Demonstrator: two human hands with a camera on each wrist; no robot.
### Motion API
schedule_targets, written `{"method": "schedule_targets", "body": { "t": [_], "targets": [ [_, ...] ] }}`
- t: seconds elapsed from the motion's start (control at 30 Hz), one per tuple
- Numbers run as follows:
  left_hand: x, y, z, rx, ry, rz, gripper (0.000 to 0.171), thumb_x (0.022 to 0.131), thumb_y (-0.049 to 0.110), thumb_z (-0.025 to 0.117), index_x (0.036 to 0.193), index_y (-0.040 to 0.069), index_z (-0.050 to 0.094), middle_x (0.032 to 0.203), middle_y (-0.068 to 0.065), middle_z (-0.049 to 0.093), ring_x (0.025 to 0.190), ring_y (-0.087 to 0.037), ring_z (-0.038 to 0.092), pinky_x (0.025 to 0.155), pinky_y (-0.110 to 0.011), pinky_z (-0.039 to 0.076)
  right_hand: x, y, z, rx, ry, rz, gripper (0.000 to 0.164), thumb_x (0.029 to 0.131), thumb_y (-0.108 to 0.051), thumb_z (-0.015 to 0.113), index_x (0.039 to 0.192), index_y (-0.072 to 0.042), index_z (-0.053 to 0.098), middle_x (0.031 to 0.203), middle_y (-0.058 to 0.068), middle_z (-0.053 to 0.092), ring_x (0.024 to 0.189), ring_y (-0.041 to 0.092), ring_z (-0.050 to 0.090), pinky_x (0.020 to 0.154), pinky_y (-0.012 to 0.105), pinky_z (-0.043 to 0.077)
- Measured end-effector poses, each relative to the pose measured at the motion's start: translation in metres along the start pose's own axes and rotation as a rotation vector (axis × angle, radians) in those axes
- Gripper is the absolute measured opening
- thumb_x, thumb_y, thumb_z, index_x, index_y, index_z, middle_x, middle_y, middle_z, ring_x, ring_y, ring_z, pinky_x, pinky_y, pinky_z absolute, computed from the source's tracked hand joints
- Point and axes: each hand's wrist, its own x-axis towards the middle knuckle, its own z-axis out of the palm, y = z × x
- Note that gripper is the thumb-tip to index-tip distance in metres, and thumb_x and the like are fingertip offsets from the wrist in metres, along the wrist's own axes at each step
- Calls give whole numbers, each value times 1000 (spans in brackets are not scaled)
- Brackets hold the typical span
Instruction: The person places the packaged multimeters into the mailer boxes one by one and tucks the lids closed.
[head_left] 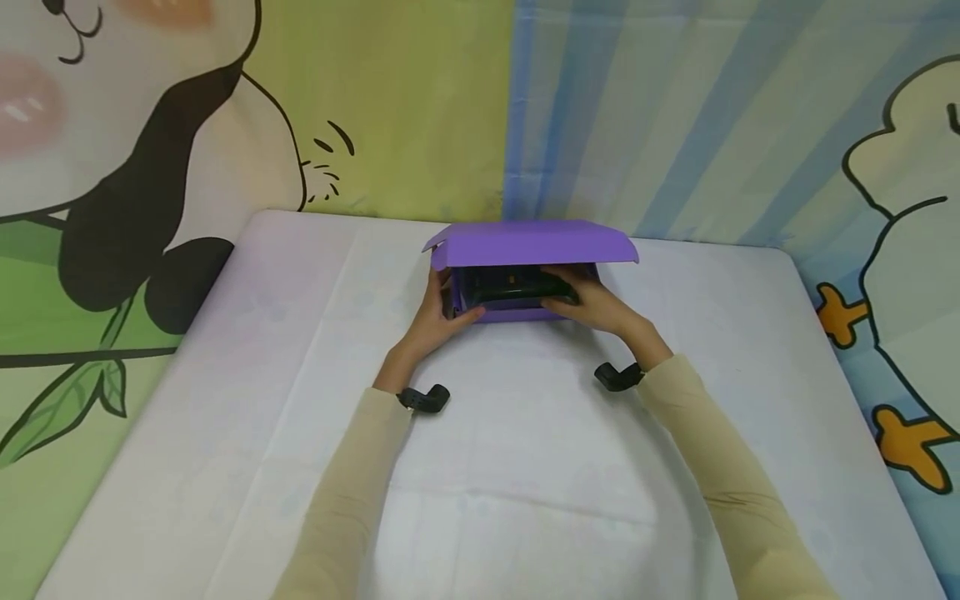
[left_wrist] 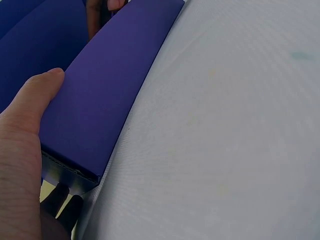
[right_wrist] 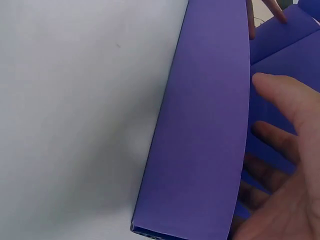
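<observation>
A purple cardboard box (head_left: 517, 316) lies at the far side of the table, its lid (head_left: 532, 243) raised over the opening. My left hand (head_left: 438, 312) grips the box's left end; in the left wrist view the thumb (left_wrist: 45, 87) lies at the top edge of the front wall (left_wrist: 102, 95). Inside sits a glossy dark green object (head_left: 510, 287), its kind unclear. My right hand (head_left: 588, 302) reaches in at the right and holds its right end, thumb in front. In the right wrist view the fingers (right_wrist: 275, 140) reach behind the front wall (right_wrist: 200, 115), where the green object is hidden.
A white cloth covers the table (head_left: 510, 467). Behind stands a printed backdrop (head_left: 420, 108) with cartoon animals. A small black camera is strapped to each wrist, one at the left (head_left: 425, 399) and one at the right (head_left: 619, 377).
</observation>
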Motion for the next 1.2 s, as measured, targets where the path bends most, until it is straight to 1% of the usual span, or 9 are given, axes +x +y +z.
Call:
{"method": "schedule_targets", "body": {
  "t": [0.23,0.4,0.53,0.63,0.73,0.8,0.87,1.03,1.2],
  "targets": [
    [0,-3,-1,-1,-3,14,113,81,43,78,155,31,-6,156,-14,24,143,-26,27,117,-45,24,-13,-6,4,16,30,-27,62,92,-14,68,145,3,41,149,23,39,139,38,34,114,53,27],
    [1,5,-1,-6,-3,27,112,82,16,78,156,21,-7,155,-18,24,143,-31,27,116,-48,24,-29,-12,5,81,122,-21,54,92,-11,68,141,1,47,144,20,48,131,40,45,106,55,37],
    [2,10,-2,-33,6,6,115,79,5,79,156,20,-6,155,-19,22,142,-35,28,115,-49,28,-44,-28,4,200,313,-24,40,89,1,67,128,9,56,129,25,58,117,37,55,97,54,45],
    [2,9,-2,-30,44,0,113,80,11,80,156,27,-2,153,-17,20,140,-33,30,112,-48,33,-52,-41,2,299,511,14,22,88,6,65,110,10,65,109,22,67,100,20,64,89,38,53],
    [2,15,-2,8,114,52,101,81,15,78,154,23,9,149,-19,17,138,-35,31,107,-50,36,-55,-41,1,396,747,80,1,88,3,67,89,3,67,88,7,68,82,4,62,75,20,52],
    [4,18,-3,54,171,103,95,82,17,78,152,18,13,148,-18,13,138,-33,27,104,-50,36,-54,-33,0,473,879,130,6,87,-1,69,86,-2,63,84,-2,62,79,2,59,69,17,49],
    [5,22,-3,84,222,146,90,82,16,77,151,15,18,147,-17,12,137,-30,25,100,-50,35,-53,-25,-1,531,952,160,13,87,-4,70,94,-2,59,91,-2,58,86,8,58,70,17,48],
    [8,33,-4,110,350,173,75,80,10,77,144,10,37,146,-16,15,133,-27,25,104,-47,32,-49,-11,-5,581,922,215,53,88,-11,72,133,-3,46,127,6,50,124,22,47,91,24,45],
    [9,46,-3,60,409,182,57,79,-5,71,130,-4,47,145,-27,24,129,-40,30,99,-60,30,-43,-10,-9,607,796,168,70,89,-9,69,149,-5,33,151,8,35,142,19,30,111,41,36]
  ]
}}
